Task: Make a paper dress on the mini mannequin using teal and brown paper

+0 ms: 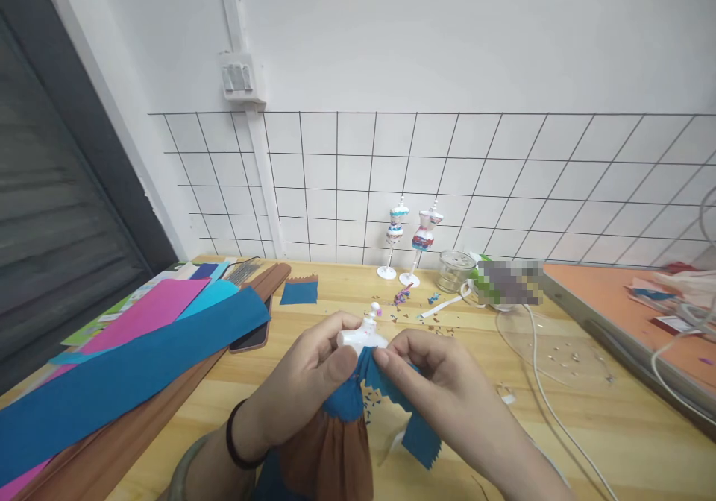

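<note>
Blue strip [422, 438] stretches from the chest of a small white dress form [366, 335] to the person's right hand [447, 374], where thumb and forefinger pinch it narrowly, right beside the form's shoulder. Beyond that pinch it hangs loose below the palm, its zigzag edge showing over the wooden table [335, 292]. The left hand [307, 378], with a dark band [231, 434] at the wrist, curls around the form from the side, thumb across the front near the gathered blue; I cannot tell how its other fingertips rest, since the form partly hides them. Below the thumb, the form wears a blue bodice [344, 400] above a folded brown skirt [341, 452]. From where I stand, two dressed forms [424, 232] stand upright at the back, beside a glass jar [456, 273]. Coloured sheets [151, 314] lie stacked to the left, partly covering a phone [251, 339].
</note>
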Available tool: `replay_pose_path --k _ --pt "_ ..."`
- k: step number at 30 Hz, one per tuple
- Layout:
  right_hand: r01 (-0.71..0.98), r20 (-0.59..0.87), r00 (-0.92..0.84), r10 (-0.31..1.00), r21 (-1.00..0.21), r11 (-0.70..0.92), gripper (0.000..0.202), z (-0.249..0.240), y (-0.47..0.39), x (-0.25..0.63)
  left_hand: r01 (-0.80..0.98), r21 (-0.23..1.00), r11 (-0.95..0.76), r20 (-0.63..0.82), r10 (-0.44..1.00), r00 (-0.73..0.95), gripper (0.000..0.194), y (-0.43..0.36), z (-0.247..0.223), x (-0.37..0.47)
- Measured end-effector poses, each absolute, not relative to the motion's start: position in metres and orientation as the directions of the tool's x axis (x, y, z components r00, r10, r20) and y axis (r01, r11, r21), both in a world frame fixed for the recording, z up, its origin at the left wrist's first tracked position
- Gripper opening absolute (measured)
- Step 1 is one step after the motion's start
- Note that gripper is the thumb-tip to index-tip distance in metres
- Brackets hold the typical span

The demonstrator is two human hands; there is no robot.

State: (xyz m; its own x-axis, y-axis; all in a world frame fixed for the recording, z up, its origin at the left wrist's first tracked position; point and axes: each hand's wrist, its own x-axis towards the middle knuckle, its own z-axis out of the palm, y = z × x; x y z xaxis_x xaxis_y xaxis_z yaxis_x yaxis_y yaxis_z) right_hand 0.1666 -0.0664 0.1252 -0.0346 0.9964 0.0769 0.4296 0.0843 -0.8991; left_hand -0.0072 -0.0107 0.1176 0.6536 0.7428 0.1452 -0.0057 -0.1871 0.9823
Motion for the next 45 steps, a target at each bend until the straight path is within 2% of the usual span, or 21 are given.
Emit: replay_pose_path --k 5,8,12,16,23,28,33,41,45 --pt "0.495 0.116 -0.025 0.993 -0.861 0.113 0.037 0.121 -0.068 0.168 -0.012 0.991 -0.135 0.109 0.737 0.667 0.035 -0.009 0.113 -0.007" --pt "0.512 0.141 -0.027 0.990 -0.848 0.135 0.038 0.119 -0.068 0.169 -0.030 0.983 -0.178 0.156 0.750 0.643 0.030 -0.009 0.114 -0.007" --pt "0.515 0.165 -0.005 0.986 -0.845 0.144 0.038 0.121 -0.069 0.168 0.047 0.964 -0.260 0.186 0.793 0.581 0.033 -0.008 0.115 -0.007" --pt "0.530 0.189 0.018 0.982 -0.835 0.151 0.038 0.123 -0.070 0.168 0.068 0.962 -0.264 0.177 0.795 0.580 0.050 -0.009 0.115 -0.009" --pt "0.548 0.184 0.027 0.983 -0.825 0.139 0.038 0.125 -0.072 0.169 0.052 0.921 -0.385 0.266 0.723 0.638 0.047 -0.007 0.117 -0.015" --pt "0.558 0.199 0.014 0.980 -0.815 0.158 0.037 0.125 -0.071 0.169 0.027 0.922 -0.385 0.281 0.717 0.638 0.058 -0.012 0.120 -0.014" --pt "0.544 0.171 0.003 0.985 -0.827 0.142 0.038 0.126 -0.072 0.169 0.136 0.912 -0.387 0.257 0.797 0.547 0.045 -0.019 0.120 -0.004" --pt "0.449 0.124 -0.067 0.990 -0.882 0.141 0.046 0.137 -0.074 0.170 0.112 0.937 -0.331 0.221 0.810 0.544 0.039 -0.019 0.120 -0.003" --pt "0.349 0.074 -0.107 0.991 -0.931 0.107 0.046 0.140 -0.077 0.170 0.076 0.944 -0.320 0.238 0.823 0.515 0.031 -0.020 0.119 -0.001"
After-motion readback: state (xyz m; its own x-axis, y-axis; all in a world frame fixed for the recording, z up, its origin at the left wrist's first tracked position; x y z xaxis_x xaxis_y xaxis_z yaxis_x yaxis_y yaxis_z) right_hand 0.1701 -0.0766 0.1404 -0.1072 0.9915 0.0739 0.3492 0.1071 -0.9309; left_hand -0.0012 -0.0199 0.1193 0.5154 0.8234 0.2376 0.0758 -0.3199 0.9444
